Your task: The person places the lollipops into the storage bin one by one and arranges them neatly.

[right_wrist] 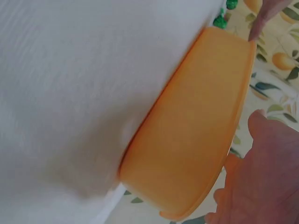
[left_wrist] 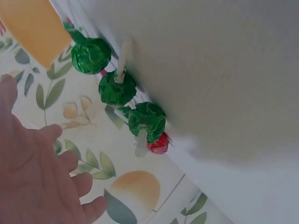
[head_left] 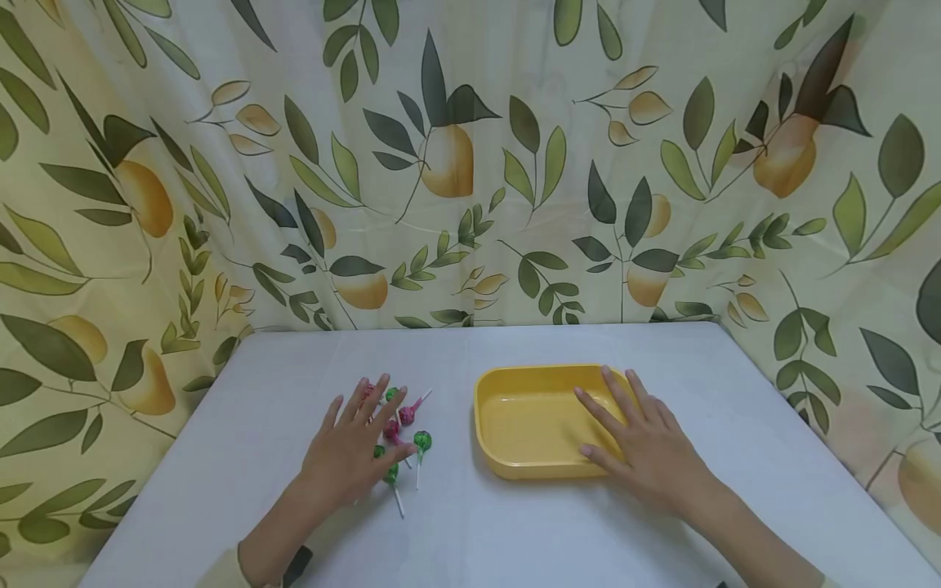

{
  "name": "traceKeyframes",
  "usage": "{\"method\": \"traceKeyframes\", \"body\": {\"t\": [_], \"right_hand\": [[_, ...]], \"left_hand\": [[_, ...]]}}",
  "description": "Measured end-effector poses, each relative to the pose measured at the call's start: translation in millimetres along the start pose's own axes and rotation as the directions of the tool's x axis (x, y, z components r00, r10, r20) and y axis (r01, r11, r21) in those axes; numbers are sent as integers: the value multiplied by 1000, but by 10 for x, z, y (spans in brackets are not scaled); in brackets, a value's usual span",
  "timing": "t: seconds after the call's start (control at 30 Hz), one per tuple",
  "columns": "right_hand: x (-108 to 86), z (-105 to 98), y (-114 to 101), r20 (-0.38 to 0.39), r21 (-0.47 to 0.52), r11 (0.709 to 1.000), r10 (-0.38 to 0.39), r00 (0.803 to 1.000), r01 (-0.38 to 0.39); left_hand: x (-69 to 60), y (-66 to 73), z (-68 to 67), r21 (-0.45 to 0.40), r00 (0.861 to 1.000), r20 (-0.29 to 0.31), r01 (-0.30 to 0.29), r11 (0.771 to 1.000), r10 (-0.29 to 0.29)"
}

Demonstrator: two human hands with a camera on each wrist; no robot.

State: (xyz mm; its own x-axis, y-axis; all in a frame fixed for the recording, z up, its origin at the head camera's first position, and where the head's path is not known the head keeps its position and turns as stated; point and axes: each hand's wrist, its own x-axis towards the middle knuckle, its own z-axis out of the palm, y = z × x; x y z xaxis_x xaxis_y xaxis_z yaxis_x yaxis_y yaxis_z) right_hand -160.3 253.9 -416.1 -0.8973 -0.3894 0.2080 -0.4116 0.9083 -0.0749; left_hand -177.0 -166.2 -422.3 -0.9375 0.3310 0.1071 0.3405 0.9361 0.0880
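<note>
Several lollipops in green wrappers [head_left: 422, 442] and pink-red wrappers [head_left: 408, 416] lie in a loose group left of centre on the table. My left hand [head_left: 345, 457] is spread above them, its fingers hiding part of the group. The left wrist view has green lollipops [left_wrist: 147, 122] and a red one [left_wrist: 159, 143] beside the hand, with nothing in its grasp. A yellow rectangular tray [head_left: 529, 471] stands to the right of the lollipops. Over its right end my right hand [head_left: 650, 445] hovers with fingers apart, holding nothing; whether it touches the rim I cannot tell.
A white cloth [head_left: 470, 539] covers the table. Behind it and along both sides hangs a curtain [head_left: 470, 245] printed with leaves and orange fruit. A dark band [head_left: 297, 565] shows at the left wrist.
</note>
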Motion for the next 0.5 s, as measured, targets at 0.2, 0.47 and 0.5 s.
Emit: {"method": "traceKeyframes", "body": {"t": [0.2, 0.47, 0.5], "right_hand": [[13, -3, 107, 23, 13, 999, 52, 998, -52], [15, -17, 187, 56, 85, 989, 117, 992, -121], [16, -9, 206, 61, 94, 987, 122, 991, -127]], "left_hand": [[70, -99, 3, -100, 1000, 29, 12, 995, -9], [181, -264, 11, -281, 993, 96, 99, 955, -75], [197, -292, 9, -309, 991, 110, 112, 944, -82]]}}
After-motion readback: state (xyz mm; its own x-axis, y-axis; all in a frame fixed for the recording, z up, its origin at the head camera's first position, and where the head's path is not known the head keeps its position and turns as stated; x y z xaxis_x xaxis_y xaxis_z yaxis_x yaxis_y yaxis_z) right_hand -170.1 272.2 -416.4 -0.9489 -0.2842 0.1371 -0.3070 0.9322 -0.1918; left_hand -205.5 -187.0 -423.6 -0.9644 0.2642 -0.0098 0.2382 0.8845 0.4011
